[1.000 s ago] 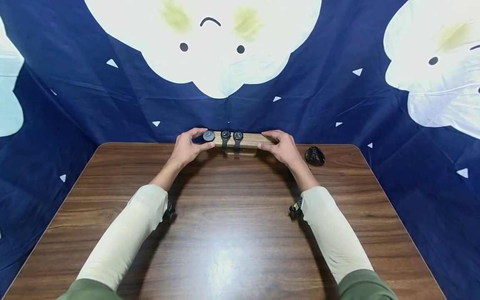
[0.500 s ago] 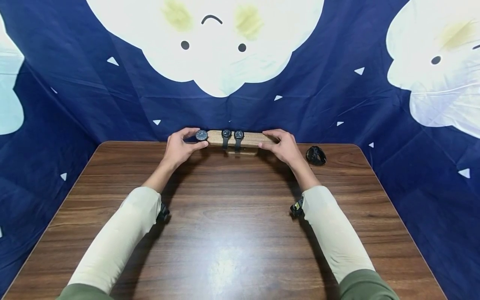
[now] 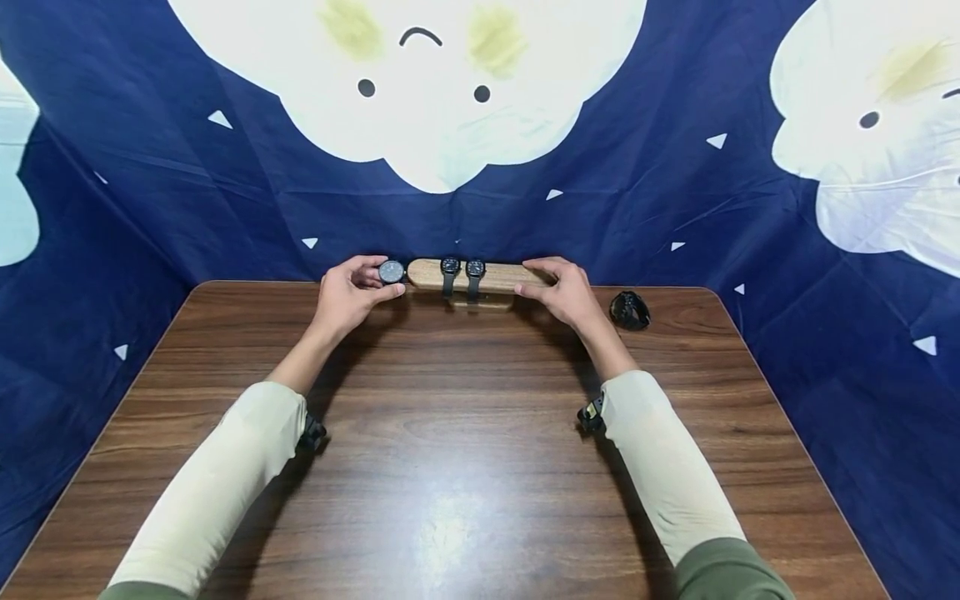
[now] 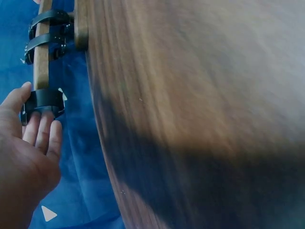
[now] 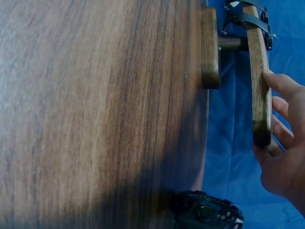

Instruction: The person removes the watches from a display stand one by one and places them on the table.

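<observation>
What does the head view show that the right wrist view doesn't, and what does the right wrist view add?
Only the head view: the left hand holding a watch at the left end of the wooden bar, plus both pale sleeves and the white clouds.

Only the right wrist view: the short post joining the bar to its base.

Both: the right hand gripping the bar's right end, two strapped watches, the black watch on the table, and blue cloth.
</observation>
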`<control>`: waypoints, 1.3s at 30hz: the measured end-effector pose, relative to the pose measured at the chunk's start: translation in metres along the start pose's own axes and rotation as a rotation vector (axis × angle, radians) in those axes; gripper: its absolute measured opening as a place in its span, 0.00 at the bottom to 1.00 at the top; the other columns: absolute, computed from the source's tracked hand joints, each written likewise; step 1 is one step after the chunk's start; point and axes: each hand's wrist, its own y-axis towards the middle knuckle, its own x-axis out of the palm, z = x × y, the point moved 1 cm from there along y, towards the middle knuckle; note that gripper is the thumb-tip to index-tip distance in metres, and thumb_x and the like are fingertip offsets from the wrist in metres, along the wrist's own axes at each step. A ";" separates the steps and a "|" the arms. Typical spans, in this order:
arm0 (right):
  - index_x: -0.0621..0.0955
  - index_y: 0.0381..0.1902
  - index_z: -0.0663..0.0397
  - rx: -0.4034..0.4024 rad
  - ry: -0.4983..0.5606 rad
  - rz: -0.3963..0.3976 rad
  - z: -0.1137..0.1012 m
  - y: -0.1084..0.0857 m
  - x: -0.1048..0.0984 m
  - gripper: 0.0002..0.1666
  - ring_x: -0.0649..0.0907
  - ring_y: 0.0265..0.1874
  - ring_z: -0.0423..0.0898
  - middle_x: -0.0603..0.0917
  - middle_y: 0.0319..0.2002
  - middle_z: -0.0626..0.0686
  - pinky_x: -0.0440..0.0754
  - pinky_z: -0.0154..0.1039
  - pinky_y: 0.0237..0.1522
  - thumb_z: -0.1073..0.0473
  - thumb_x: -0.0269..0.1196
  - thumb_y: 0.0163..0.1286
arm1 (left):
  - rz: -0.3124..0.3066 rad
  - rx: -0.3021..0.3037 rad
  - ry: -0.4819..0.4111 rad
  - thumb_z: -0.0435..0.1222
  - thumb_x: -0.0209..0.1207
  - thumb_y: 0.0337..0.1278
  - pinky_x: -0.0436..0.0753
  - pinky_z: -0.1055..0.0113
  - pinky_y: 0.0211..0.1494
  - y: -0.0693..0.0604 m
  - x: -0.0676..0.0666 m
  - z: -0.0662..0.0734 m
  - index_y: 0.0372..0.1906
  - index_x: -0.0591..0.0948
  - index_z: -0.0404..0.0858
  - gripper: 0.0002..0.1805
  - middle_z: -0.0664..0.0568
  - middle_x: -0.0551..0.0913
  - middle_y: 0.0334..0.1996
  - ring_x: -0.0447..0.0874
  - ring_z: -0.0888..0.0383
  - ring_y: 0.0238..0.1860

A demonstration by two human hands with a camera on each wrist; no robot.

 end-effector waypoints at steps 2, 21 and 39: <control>0.87 0.58 0.46 0.000 -0.001 -0.001 0.000 0.000 0.000 0.30 0.80 0.63 0.50 0.85 0.60 0.52 0.77 0.47 0.65 0.45 0.78 0.58 | -0.013 -0.003 0.003 0.41 0.82 0.43 0.81 0.79 0.38 -0.002 -0.002 0.000 0.57 0.86 0.41 0.31 0.42 0.88 0.37 0.83 0.67 0.32; 0.87 0.58 0.43 0.015 0.004 -0.004 0.001 0.001 0.002 0.29 0.79 0.64 0.48 0.84 0.60 0.50 0.75 0.46 0.66 0.45 0.78 0.59 | -0.060 0.030 0.075 0.43 0.83 0.41 0.79 0.80 0.37 -0.019 -0.013 0.002 0.54 0.87 0.40 0.30 0.42 0.89 0.35 0.82 0.65 0.31; 0.86 0.59 0.48 0.007 0.011 -0.012 -0.001 0.001 0.000 0.30 0.80 0.63 0.50 0.84 0.60 0.52 0.76 0.48 0.65 0.46 0.78 0.59 | -0.062 -0.085 -0.037 0.40 0.81 0.45 0.85 0.69 0.54 -0.036 -0.026 -0.001 0.56 0.82 0.38 0.31 0.44 0.88 0.52 0.88 0.58 0.47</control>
